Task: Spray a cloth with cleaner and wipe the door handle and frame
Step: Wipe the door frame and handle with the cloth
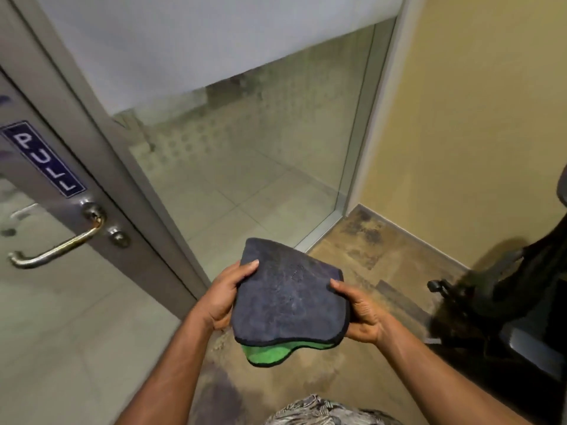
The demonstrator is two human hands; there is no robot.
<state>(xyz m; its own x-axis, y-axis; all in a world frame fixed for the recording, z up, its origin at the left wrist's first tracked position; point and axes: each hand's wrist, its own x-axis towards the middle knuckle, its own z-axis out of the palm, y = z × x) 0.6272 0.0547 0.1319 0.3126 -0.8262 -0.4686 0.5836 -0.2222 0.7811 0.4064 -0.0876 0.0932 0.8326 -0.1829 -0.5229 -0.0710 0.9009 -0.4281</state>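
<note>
Closest in, the person has a folded grey cloth [290,297] with a green underside held flat between both hands. The left hand [225,297] grips its left edge, thumb on top, and the right hand [357,311] clamps the right edge the same way. Further out on the left, the metal door handle [55,246] sits under a blue PULL sign [44,159] on the grey door frame [129,185], well apart from the cloth.

Dim, warm indoor light. Left of the left hand [224,297] the door handle [53,245] carries a bright glint; right of the right hand [362,314] a chair [506,302] sits in deep shadow. Straight edges bow near the borders, and detail is soft throughout.
</note>
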